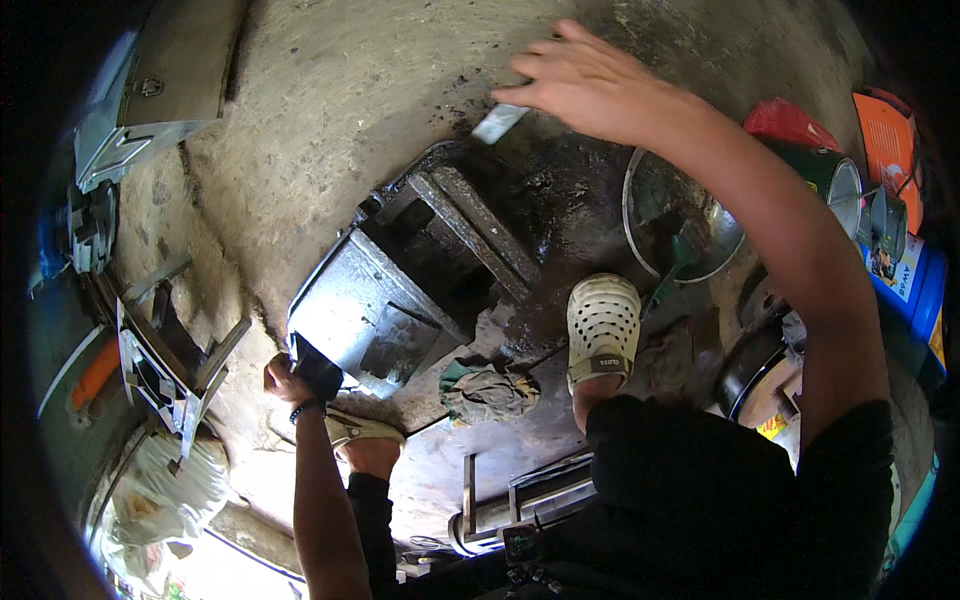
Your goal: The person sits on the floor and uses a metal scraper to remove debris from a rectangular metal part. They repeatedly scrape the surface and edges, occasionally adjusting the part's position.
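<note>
Rough concrete floor, stained dark with oil around the middle, cluttered on every side. Head view only: a heavy grey metal housing sits tilted on the floor, open side up, dark slotted cavity exposed, probably so the inside can be reached from above. Left hand is low at the housing's near corner, fingers clenched on a dark flat piece pressed against the edge; looks like it is bracing the block. Right hand is stretched far out over the oily patch, fingers pinching a small flat grey metal piece just above the housing's far end; whether it touches the floor I cannot tell. Both feet in pale perforated clogs are planted close by the housing, person squatting over it. A crumpled greenish rag lies between the feet, just beside the block, handy for wiping. Right side: a shallow metal bowl, a green can, a red bag, an orange box. Left side: bent metal brackets and a white sack. Steel channel pieces lie near the knees.
</note>
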Action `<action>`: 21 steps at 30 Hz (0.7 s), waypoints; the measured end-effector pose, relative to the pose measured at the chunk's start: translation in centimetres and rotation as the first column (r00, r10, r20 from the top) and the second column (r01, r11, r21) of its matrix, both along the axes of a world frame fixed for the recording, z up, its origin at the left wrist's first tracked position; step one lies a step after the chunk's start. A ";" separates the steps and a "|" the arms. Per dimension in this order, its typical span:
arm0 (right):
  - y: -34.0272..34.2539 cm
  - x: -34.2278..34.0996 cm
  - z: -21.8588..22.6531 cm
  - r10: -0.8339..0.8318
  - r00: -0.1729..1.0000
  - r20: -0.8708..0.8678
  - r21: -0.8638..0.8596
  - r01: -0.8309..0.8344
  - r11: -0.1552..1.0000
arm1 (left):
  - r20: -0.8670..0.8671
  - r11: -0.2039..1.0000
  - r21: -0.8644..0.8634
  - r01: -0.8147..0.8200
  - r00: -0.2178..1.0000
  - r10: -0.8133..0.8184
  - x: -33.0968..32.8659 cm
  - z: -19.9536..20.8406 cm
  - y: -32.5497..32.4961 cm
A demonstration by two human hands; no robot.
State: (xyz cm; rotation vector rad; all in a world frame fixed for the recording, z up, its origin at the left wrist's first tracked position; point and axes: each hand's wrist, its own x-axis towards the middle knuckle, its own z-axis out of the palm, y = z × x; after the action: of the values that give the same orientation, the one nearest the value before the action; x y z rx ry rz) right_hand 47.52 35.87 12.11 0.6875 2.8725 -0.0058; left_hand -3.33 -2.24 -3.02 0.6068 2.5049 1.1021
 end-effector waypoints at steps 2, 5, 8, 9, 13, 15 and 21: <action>0.6 -2.1 -0.1 0.018 1.000 0.014 -0.052 -0.017 0.998 | 0.051 0.997 0.005 -0.072 0.996 0.072 0.0 0.0 0.1; 0.3 -4.6 -0.4 0.075 0.997 -0.027 -0.018 -0.076 0.997 | 0.006 0.999 -0.017 -0.030 1.000 0.030 0.2 0.2 0.1; 0.2 -5.6 -0.4 0.099 0.994 0.053 0.012 -0.100 0.995 | -0.012 0.999 -0.040 -0.022 1.000 0.022 0.3 0.4 0.2; 0.3 -5.8 -0.4 0.113 0.991 0.077 0.041 -0.117 0.992 | -0.003 0.999 -0.035 -0.029 1.000 0.029 0.3 0.4 0.2; 0.8 -5.9 -0.2 0.100 0.994 -0.032 0.093 -0.097 0.991 | -0.010 0.997 -0.070 -0.032 0.999 0.031 0.1 0.3 0.1; 1.0 -5.8 -0.1 0.122 0.992 0.027 0.086 -0.124 0.989 | 0.011 0.999 -0.038 -0.038 0.999 0.038 0.1 0.2 0.1; 0.4 -5.9 -0.6 0.098 0.995 0.034 0.061 -0.100 0.993 | -0.010 1.000 -0.027 -0.008 1.000 0.007 0.3 0.3 0.0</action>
State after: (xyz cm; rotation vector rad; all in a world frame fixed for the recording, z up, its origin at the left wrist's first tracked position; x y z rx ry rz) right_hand 41.64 36.30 11.48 0.5508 2.8844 0.1083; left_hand -3.05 -2.24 -2.70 0.5975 2.5286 1.0683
